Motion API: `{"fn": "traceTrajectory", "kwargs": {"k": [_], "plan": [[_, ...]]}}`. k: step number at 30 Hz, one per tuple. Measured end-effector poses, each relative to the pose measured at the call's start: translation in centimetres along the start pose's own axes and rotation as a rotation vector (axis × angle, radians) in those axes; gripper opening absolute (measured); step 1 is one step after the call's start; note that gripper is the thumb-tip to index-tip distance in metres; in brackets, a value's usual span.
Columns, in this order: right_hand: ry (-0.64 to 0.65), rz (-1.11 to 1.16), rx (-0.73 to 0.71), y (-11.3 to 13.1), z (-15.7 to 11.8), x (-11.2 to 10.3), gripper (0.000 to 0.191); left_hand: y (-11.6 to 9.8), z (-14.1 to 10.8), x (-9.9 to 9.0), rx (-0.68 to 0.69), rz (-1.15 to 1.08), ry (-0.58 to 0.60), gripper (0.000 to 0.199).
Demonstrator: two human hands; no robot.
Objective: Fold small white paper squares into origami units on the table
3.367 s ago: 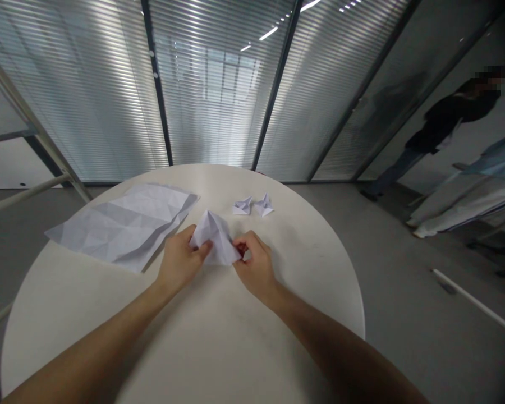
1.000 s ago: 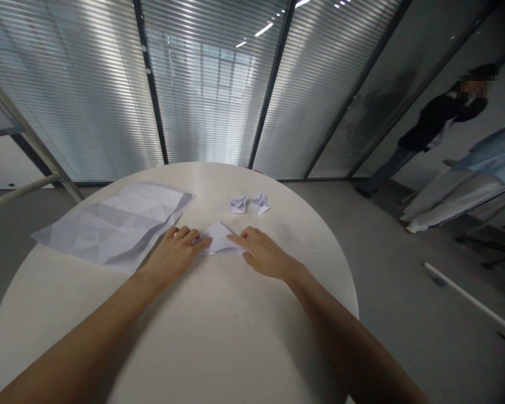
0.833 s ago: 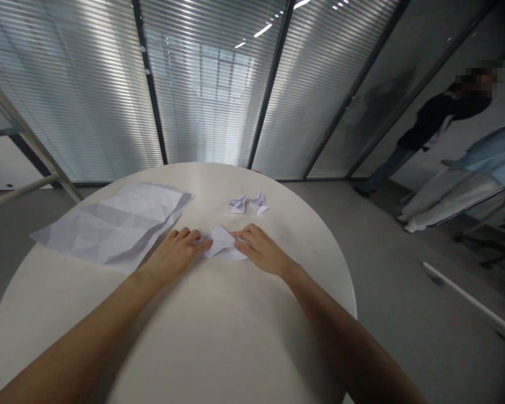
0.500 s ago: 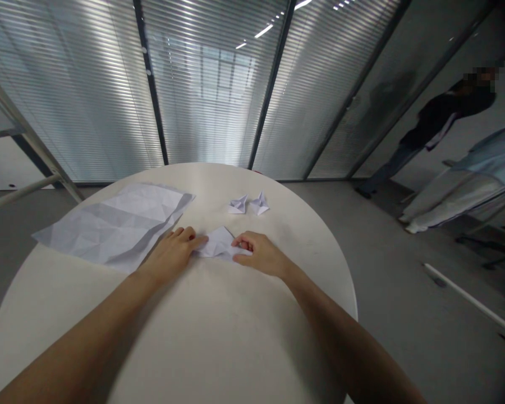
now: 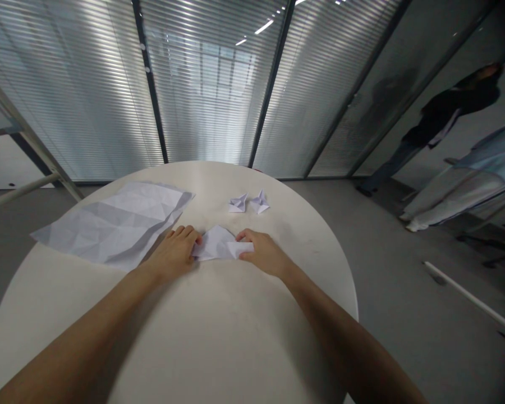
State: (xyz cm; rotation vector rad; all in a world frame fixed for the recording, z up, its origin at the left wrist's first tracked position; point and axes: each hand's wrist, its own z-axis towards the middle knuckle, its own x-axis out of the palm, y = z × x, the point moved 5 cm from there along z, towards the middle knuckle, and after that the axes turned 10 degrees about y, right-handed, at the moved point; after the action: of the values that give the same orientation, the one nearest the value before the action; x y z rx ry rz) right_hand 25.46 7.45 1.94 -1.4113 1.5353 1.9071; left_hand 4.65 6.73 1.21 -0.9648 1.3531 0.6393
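For a crisp crease, I'm favouring a steady anchor from the left hand [image 5: 177,247] and edges lined up flush where the right hand [image 5: 263,251] is working the flap [image 5: 239,249]. The folded paper [image 5: 214,243] is lying between them: left thumb and fingers are gripping its nine-o'clock end, right ones are pinching the flap at three o'clock, barely parted.
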Motion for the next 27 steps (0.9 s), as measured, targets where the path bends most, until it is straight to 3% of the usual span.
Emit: {"fn": "traceTrajectory", "kwargs": {"k": [4, 9, 12, 15, 18, 20, 24, 27], "plan": [[-0.003, -0.198, -0.077, 0.7, -0.1, -0.3, 0.005, 0.0, -0.3, -0.5, -0.010, -0.023, -0.031, 0.029], [-0.099, -0.137, -0.271, 1.4, -0.4, -1.2, 0.006, 0.3, -0.6, -0.6, 0.061, -0.214, -0.067, 0.043], [-0.158, -0.036, -0.281, 1.4, -0.6, -1.8, 0.010, 0.7, -0.4, -0.4, 0.069, -0.333, -0.079, 0.043], [-0.218, 0.177, -0.204, 0.8, -0.8, -2.2, 0.011, 1.0, -0.3, -0.6, 0.058, -0.449, -0.091, 0.030], [-0.291, 0.535, -0.184, -0.1, -0.6, -2.5, 0.018, 1.4, -0.5, -1.3, 0.042, -0.655, -0.152, 0.024], [-0.355, 0.764, -0.194, -0.5, -0.4, -2.7, 0.020, 1.4, -0.8, -1.7, 0.081, -0.846, -0.194, 0.030], [-0.452, 1.031, -0.094, -1.1, -0.2, -2.7, 0.017, -0.4, -1.2, -1.9, 0.316, -1.117, -0.204, 0.062], [-0.385, 1.097, 0.097, -1.2, -0.2, -1.6, 0.015, -1.4, -1.2, -1.8, 0.282, -1.236, -0.309, 0.066]]}}
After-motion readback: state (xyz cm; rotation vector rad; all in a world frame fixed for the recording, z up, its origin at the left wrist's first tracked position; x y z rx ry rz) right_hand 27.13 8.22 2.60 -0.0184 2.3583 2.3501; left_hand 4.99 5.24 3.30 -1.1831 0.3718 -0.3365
